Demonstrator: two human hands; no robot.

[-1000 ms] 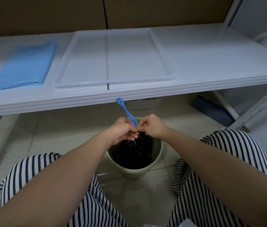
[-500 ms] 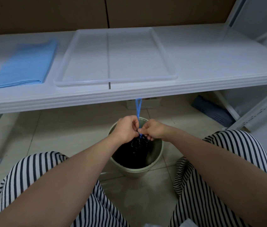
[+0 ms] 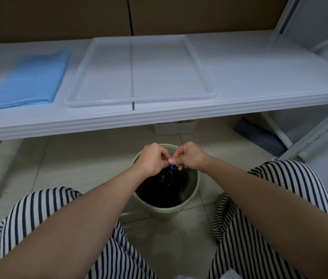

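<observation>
bag (image 3: pixel 167 183) in bin (image 3: pixel 187 206), tray (image 3: pixel 74 97) on shelf (image 3: pixel 259 77)

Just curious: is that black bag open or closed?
Closed: the black bag bunches to a neck where left hand and right hand pinch a blue tie.

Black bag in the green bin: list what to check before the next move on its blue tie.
1. Left hand pinches the blue tie: ok.
2. Right hand pinches the tie from the other side: ok.
3. Black bag neck gathered into a bunch under the fingers: ok.
4. Tie closed tight round the neck: cannot tell, the fingers hide it.
5. Green bin upright, bag inside it: ok.
</observation>
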